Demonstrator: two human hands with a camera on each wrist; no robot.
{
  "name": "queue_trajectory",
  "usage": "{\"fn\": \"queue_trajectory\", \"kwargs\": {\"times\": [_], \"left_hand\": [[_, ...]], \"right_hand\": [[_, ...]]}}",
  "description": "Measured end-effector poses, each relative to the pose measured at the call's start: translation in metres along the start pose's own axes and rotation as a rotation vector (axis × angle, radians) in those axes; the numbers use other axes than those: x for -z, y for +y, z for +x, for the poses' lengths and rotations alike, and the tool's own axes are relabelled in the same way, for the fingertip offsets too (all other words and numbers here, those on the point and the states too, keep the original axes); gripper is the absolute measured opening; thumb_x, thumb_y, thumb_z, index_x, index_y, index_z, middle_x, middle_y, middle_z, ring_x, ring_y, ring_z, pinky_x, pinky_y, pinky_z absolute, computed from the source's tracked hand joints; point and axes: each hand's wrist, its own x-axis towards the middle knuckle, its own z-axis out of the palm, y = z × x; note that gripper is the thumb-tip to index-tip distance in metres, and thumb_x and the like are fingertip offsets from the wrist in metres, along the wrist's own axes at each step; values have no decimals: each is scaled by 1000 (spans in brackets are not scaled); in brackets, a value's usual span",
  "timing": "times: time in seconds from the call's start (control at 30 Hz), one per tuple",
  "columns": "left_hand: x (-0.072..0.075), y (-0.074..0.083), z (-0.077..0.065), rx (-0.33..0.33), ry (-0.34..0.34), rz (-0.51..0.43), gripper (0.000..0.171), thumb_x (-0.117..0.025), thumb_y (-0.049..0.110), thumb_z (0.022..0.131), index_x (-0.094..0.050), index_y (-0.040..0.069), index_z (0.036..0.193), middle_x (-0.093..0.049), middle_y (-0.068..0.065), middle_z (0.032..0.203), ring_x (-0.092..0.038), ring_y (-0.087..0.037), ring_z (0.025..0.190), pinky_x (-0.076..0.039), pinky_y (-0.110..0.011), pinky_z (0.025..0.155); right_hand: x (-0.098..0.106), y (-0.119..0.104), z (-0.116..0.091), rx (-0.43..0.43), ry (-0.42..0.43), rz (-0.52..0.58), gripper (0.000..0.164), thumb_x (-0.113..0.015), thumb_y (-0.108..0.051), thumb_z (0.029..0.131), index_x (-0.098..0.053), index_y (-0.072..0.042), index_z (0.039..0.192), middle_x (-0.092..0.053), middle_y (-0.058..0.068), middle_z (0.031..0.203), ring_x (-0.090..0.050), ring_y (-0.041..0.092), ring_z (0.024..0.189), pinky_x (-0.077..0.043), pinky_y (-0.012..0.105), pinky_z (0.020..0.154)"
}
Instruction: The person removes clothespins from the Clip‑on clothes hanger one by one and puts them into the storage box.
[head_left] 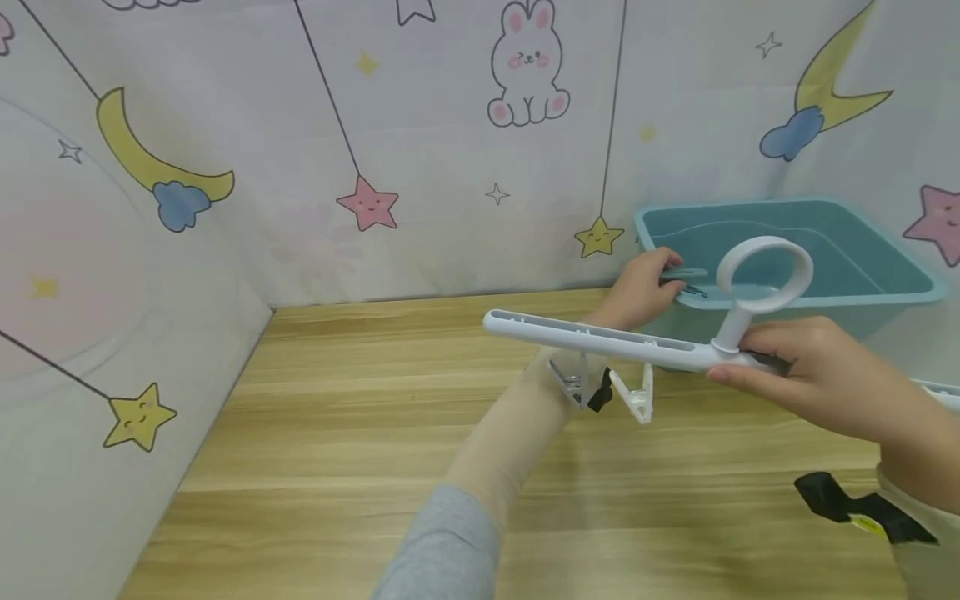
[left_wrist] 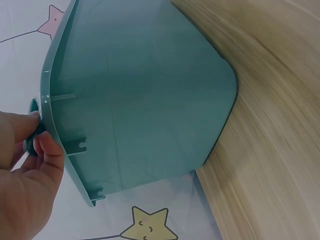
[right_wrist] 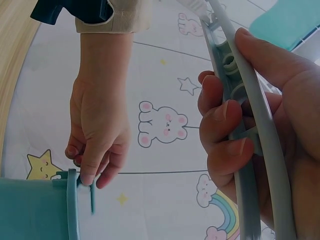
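At the near left corner of a teal plastic basin [head_left: 885,298], my left hand [head_left: 637,287] pinches a small teal clothes peg [head_left: 686,273]. The peg sits right at the basin's rim, partly covered by the fingers in the left wrist view. My right hand [head_left: 832,375] grips a white clip hanger [head_left: 600,335] by its bar, fingers curled round it in the right wrist view. A round hook ring [head_left: 806,271] stands up from the bar beside that hand. White clips [head_left: 637,398] dangle below the bar, over the left forearm.
A wood-grain table [head_left: 337,433] lies under both arms. Behind and to the left hangs a white cloth wall [head_left: 450,150] printed with moons, stars and a rabbit. The basin stands against it at the back right. Black straps [head_left: 847,500] circle the wrists.
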Motion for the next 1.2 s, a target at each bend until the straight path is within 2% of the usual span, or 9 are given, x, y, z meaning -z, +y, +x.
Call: {"fn": "queue_trajectory", "kwargs": {"times": [0.17, 0.3, 0.4, 0.53, 0.63, 0.77, 0.93, 1.07, 1.2], "left_hand": [[2, 1, -2, 10, 1, -9, 33, -62, 14, 95, -55, 9, 127, -60, 0, 116, -55, -6, 106, -43, -8, 80], [4, -3, -8, -14, -9, -28, 33, -61, 15, 96, -54, 8, 127, -60, -1, 116, -56, -7, 103, -42, -8, 80], [8, -7, -16, -53, -18, -61, 33, -61, 16, 96, -54, 7, 127, -60, -2, 114, -56, -6, 94, -43, -9, 77], [19, -10, -33, -114, -2, -147, 32, -60, 15, 96, -54, 4, 127, -60, -6, 108, -56, -8, 79, -44, -11, 69], [31, -10, -49, -122, 24, -248, 32, -61, 13, 96, -54, 1, 125, -62, -9, 105, -56, -9, 75, -45, -13, 66], [48, -8, -74, -81, 36, -393, 31, -60, 11, 96, -55, 0, 124, -62, -13, 107, -57, -11, 79, -46, -15, 68], [67, -5, -101, -34, 3, -538, 30, -56, 4, 97, -52, -5, 125, -58, -20, 112, -54, -10, 83, -45, -15, 71], [80, -3, -114, -32, 10, -581, 29, -55, 1, 96, -51, -7, 124, -57, -22, 110, -54, -10, 86, -46, -15, 72], [87, -11, -124, -96, 41, -547, 26, -55, -1, 96, -52, -9, 120, -60, -25, 107, -58, -16, 86, -48, -18, 73]], "right_hand": [[-2, -1, 1, 11, 4, 8, 17, -81, -15, 75, -66, -19, 81, -44, -20, 66, -39, -5, 58, -31, 13, 50], [-3, -2, 2, 3, -2, 4, 17, -82, -14, 75, -66, -19, 81, -44, -20, 66, -40, -5, 58, -31, 14, 50], [-4, -2, 2, 6, -1, 8, 17, -82, -15, 74, -66, -19, 81, -44, -20, 65, -40, -5, 58, -31, 14, 50], [-4, -1, 3, 13, 9, 4, 17, -82, -15, 74, -66, -18, 80, -44, -20, 65, -39, -5, 58, -31, 13, 50], [-3, -2, 4, -1, 9, -18, 17, -82, -17, 75, -66, -18, 80, -44, -20, 65, -39, -4, 58, -30, 14, 50], [-3, -3, 5, -37, -6, -31, 15, -81, -18, 77, -66, -16, 80, -43, -18, 65, -37, -4, 57, -29, 15, 48], [-4, -3, 5, -50, -6, -31, 16, -81, -18, 77, -65, -16, 79, -41, -18, 63, -35, -4, 56, -29, 17, 47], [-4, -1, 6, -45, 3, -46, 17, -81, -19, 76, -65, -15, 79, -39, -18, 62, -35, -4, 56, -28, 17, 48], [-5, 1, 6, -52, 5, -65, 17, -81, -21, 77, -65, -14, 79, -38, -17, 62, -34, -4, 57, -28, 18, 48]]}}
